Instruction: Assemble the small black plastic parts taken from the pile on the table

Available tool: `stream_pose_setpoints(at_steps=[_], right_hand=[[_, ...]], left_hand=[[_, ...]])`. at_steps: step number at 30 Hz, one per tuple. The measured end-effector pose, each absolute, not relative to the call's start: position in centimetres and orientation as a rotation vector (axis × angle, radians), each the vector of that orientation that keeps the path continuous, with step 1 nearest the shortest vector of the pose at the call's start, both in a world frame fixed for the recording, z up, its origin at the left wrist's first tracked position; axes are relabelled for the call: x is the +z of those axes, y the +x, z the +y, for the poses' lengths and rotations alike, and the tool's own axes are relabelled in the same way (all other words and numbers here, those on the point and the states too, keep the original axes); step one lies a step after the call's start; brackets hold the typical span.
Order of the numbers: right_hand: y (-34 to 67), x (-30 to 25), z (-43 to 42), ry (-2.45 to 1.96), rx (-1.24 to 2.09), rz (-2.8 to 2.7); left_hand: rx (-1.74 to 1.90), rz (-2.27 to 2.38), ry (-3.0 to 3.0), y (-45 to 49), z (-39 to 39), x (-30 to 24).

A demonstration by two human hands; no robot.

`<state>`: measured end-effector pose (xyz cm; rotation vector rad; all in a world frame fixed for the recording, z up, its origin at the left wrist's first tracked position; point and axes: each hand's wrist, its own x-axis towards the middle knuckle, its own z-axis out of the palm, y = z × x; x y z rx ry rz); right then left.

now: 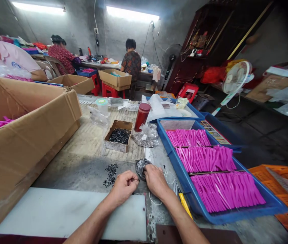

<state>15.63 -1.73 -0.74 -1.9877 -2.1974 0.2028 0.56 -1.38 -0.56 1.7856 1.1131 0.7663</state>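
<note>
My left hand (125, 185) is curled into a loose fist at the far edge of a white board (70, 213), its fingertips pinched on something too small to make out. Close beside it, my right hand (155, 179) has its fingers closed over a small clear plastic bag of dark parts (141, 166). A loose heap of small black screws (110, 174) lies on the table just left of my left hand. Behind that stands a small open carton of black screws (118, 136).
A big cardboard box (24, 135) holding pink pieces fills the left. At right a blue tray (174, 156) carries rows of pink plastic pieces. A red flask (142, 117), plastic bags, a yellow-handled tool (184, 203) and orange crates (286, 189) are nearby. Other people sit at tables behind.
</note>
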Motion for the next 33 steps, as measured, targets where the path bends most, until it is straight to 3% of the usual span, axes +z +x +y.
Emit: stream_pose_setpoints(at_steps=[13, 33], right_hand=[[16.25, -1.76, -2.10, -1.663, 0.393, -1.911], [16.57, -1.62, -2.01, -1.623, 0.591, -1.741]], left_hand=[[0.751, 1.114, 1.761, 0.65, -1.42, -0.13], [0.752, 1.112, 1.783, 0.71, -1.41, -0.38]])
